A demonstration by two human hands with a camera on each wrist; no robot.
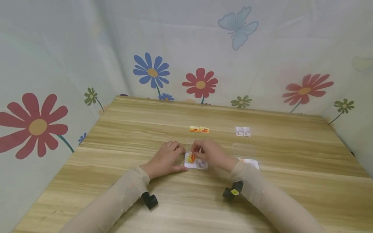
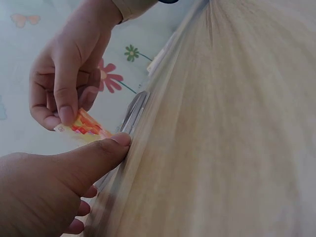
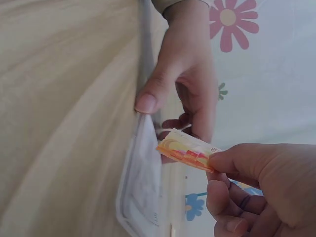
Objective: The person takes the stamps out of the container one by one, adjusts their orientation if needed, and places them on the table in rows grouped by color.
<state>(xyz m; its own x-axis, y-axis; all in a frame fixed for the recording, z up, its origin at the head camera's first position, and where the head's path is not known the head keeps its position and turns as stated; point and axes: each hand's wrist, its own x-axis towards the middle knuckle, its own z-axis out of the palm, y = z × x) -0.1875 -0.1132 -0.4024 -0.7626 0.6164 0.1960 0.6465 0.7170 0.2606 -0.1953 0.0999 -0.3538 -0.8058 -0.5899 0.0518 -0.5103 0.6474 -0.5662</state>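
A small perforated yellow-orange postage stamp (image 1: 191,158), marked 80 in the right wrist view, is pinched between the thumb and fingers of my right hand (image 1: 214,154). It is tilted above a flat, clear plastic case (image 1: 190,165) with a white inside. A greyish stamp (image 1: 202,163) lies at the case's right half. My left hand (image 1: 164,159) holds the case at its left side, the thumb (image 2: 121,139) on the near corner and the fingers toward the far side. Those left fingertips are partly hidden behind the stamp in the right wrist view.
Farther back on the wooden table (image 1: 140,126) lie two yellow-orange stamps (image 1: 199,129) side by side. To their right are two grey-white stamps (image 1: 243,131). A second clear case (image 1: 254,164) with an opened transparent lid (image 1: 244,149) sits right, partly covered by my right forearm.
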